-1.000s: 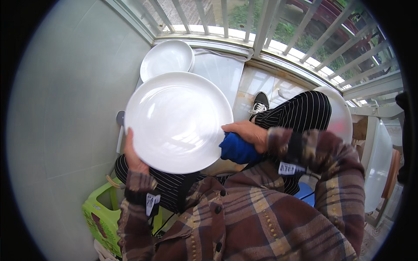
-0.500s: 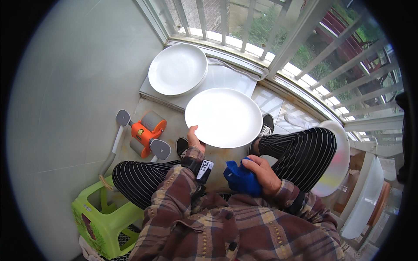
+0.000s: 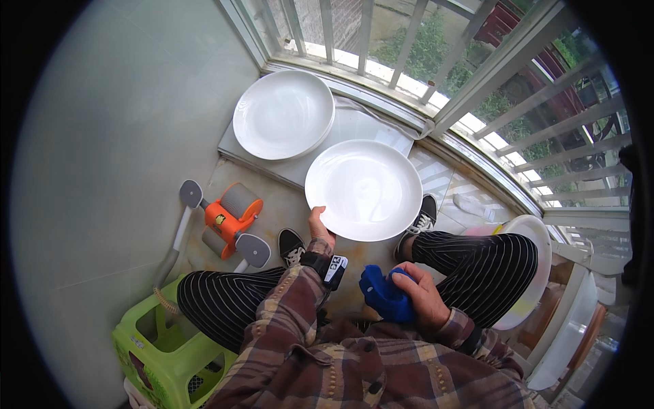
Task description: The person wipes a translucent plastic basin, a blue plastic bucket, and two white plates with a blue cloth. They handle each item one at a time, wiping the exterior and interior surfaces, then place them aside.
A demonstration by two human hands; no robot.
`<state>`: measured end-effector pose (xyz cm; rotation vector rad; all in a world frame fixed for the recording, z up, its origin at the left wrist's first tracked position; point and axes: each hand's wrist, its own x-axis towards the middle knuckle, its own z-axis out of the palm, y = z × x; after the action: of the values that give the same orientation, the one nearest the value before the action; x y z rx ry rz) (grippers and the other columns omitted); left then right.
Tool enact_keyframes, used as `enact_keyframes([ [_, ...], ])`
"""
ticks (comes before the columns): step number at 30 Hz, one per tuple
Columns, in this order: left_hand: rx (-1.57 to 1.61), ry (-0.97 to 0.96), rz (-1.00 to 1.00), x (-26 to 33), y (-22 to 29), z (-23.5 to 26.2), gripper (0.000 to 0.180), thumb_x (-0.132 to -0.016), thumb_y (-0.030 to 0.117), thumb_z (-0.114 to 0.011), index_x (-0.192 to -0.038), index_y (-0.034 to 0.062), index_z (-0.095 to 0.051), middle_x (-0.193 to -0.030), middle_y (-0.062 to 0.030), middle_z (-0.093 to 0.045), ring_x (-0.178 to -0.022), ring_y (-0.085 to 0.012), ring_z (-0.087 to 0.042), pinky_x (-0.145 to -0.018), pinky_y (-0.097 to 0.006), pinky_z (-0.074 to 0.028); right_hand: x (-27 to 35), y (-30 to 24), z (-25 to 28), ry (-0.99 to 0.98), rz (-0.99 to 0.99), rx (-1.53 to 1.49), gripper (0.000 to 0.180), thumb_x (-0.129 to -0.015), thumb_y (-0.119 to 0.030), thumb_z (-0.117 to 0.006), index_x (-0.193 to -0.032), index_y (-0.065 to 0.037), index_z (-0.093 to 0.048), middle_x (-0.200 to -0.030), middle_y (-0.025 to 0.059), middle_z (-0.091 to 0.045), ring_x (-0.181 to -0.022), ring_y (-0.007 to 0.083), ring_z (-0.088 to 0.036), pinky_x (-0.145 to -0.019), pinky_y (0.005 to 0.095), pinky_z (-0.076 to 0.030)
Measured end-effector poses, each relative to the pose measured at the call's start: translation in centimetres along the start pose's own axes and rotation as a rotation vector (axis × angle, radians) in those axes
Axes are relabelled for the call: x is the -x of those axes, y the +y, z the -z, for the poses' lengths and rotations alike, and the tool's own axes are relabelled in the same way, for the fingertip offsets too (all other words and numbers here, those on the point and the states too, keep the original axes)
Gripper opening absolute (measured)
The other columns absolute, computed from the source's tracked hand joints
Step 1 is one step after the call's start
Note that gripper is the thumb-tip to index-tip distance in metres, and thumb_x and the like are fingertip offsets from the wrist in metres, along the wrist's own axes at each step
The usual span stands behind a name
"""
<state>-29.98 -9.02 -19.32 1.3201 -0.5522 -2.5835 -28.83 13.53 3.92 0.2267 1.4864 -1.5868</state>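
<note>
A white oval plate [image 3: 364,191] is held out in front of me by my left hand [image 3: 320,228], whose thumb lies over its near-left rim. The other fingers are hidden beneath the plate. My right hand [image 3: 424,296] grips a bunched blue cloth [image 3: 387,293] close to my body, below the plate and apart from it. Beyond the held plate, to the left, a stack of white plates [image 3: 284,114] rests on a low pale platform [image 3: 361,129].
An orange and grey ab wheel [image 3: 233,217] lies on the floor at left, beside a green plastic stool [image 3: 157,341]. A white basin [image 3: 531,273] is by my right knee. The wall stands left; a barred window [image 3: 409,48] is ahead.
The held plate and both hands sit slightly further right and lower in the picture; the view itself has shifted a little too. Both grips stay the same.
</note>
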Motion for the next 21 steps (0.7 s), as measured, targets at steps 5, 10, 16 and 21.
enact_keyframes([
  [5, 0.021, -0.005, -0.015, -2.6, -1.0, 0.2, 0.052, -0.076, 0.026, -0.058, -0.120, -0.0012, -0.053, -0.116, -0.0142, -0.060, -0.109, -0.0302, -0.056, -0.093, -0.042, -0.045, -0.2, -0.4, 0.0, 0.003, -0.019, 0.037, 0.022, -0.092, -0.025, -0.060, -0.097, -0.003, -0.059, -0.083, -0.0018, -0.059, -0.077, 0.0036, -0.051, -0.070, 0.0200, -0.044],
  [10, 0.031, -0.019, -0.073, -4.6, -1.9, 0.5, 0.055, -0.085, 0.036, -0.057, -0.123, -0.0037, -0.052, -0.119, -0.0153, -0.059, -0.110, -0.0303, -0.057, -0.094, -0.043, -0.045, -0.5, -0.3, -0.1, 0.008, -0.028, 0.008, 0.021, -0.093, -0.025, -0.060, -0.097, -0.004, -0.059, -0.083, -0.0021, -0.059, -0.077, 0.0034, -0.051, -0.069, 0.0199, -0.043],
  [16, -0.300, 0.347, -0.197, -5.2, -2.5, 0.2, 0.061, -0.091, 0.044, -0.057, -0.122, -0.0087, -0.052, -0.116, -0.0188, -0.060, -0.101, -0.0275, -0.061, -0.086, -0.037, -0.050, -0.9, -0.4, -0.3, -0.007, -0.075, 0.026, 0.019, -0.093, -0.022, -0.055, -0.098, -0.004, -0.056, -0.088, -0.0001, -0.058, -0.080, 0.0055, -0.052, -0.073, 0.0215, -0.044],
  [21, -0.453, 0.388, -0.440, -6.7, -3.1, 1.1, 0.050, -0.091, 0.036, -0.060, -0.112, -0.0091, -0.059, -0.104, -0.0172, -0.065, -0.091, -0.0264, -0.063, -0.079, -0.036, -0.050, -1.2, -0.3, -0.3, 0.009, -0.101, 0.038, 0.018, -0.092, -0.021, -0.055, -0.098, -0.004, -0.057, -0.089, 0.0001, -0.058, -0.081, 0.0062, -0.052, -0.075, 0.0218, -0.044],
])
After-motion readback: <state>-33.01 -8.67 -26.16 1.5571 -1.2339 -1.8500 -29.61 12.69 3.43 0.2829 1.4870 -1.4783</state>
